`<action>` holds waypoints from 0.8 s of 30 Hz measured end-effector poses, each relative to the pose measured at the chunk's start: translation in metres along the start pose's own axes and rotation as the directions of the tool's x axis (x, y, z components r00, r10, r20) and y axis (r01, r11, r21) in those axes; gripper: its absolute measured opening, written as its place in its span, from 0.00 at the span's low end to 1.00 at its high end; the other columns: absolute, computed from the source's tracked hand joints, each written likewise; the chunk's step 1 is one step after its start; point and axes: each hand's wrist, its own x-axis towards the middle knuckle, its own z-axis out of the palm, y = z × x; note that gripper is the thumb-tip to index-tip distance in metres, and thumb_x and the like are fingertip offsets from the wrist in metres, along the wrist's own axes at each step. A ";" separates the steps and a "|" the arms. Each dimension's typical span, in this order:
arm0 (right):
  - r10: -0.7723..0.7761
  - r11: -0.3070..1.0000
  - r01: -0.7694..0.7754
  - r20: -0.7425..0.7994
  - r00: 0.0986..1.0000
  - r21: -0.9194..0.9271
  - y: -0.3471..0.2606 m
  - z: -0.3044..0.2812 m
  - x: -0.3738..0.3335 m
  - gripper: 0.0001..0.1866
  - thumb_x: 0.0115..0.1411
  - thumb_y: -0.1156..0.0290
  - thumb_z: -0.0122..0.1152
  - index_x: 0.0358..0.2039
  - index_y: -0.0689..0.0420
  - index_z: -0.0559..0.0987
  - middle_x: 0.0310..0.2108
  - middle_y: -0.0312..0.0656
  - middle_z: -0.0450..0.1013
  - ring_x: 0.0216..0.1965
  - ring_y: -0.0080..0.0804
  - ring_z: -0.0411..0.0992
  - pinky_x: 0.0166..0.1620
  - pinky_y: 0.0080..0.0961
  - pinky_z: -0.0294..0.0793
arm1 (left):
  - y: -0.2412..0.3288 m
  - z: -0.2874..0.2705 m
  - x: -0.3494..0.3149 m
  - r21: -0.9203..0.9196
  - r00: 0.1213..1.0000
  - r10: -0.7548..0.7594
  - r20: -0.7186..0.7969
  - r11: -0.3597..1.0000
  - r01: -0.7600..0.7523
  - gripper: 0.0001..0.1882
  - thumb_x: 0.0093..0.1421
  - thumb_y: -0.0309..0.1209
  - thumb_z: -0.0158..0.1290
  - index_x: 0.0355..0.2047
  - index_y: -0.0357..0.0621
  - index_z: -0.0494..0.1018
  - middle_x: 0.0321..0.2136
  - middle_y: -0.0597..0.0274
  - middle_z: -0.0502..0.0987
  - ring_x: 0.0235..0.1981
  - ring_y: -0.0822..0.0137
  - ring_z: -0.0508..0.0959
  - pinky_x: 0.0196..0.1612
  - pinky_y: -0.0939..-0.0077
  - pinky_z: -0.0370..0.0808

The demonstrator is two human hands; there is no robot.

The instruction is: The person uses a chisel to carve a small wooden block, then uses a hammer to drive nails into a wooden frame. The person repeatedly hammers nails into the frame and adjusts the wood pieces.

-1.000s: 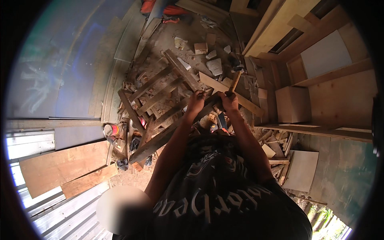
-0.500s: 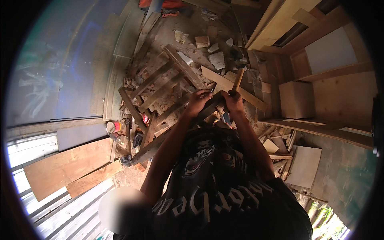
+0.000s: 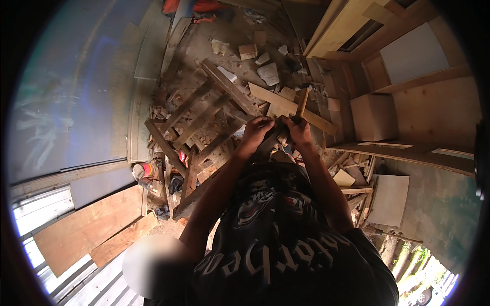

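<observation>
My left hand is closed, its fingertips pinched together by a dark wooden beam. Whatever it pinches is too small or hidden to make out. Across from it, my right hand is wrapped round a slim yellowish-brown wooden stick, which points up and away from me; its lower end is hidden by the hand. The dark beam runs between both hands in front of my body. Beyond my left hand a slatted wooden frame leans over the scrap on the floor.
A pale board lies just past my right hand. Stone chunks and wood scraps litter the floor. Unfinished plywood cabinetry stands at the right. To the left are a large bluish-grey panel, a can and loose plywood.
My left fingers have curled in, and the small pale thing that showed at their tips is out of sight. The right hand keeps its grip on the stick. The view has shifted slightly.
</observation>
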 end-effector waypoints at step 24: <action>-0.027 0.999 0.027 -0.023 0.999 -0.019 -0.010 0.001 -0.007 0.17 0.57 0.64 0.65 0.39 0.65 0.77 0.29 0.39 0.76 0.25 0.26 0.74 0.26 0.27 0.72 | -0.012 0.000 0.004 0.011 0.992 0.057 -0.116 0.998 -0.057 0.10 0.60 0.29 0.60 0.37 0.34 0.77 0.31 0.63 0.81 0.33 0.76 0.77 0.38 0.80 0.72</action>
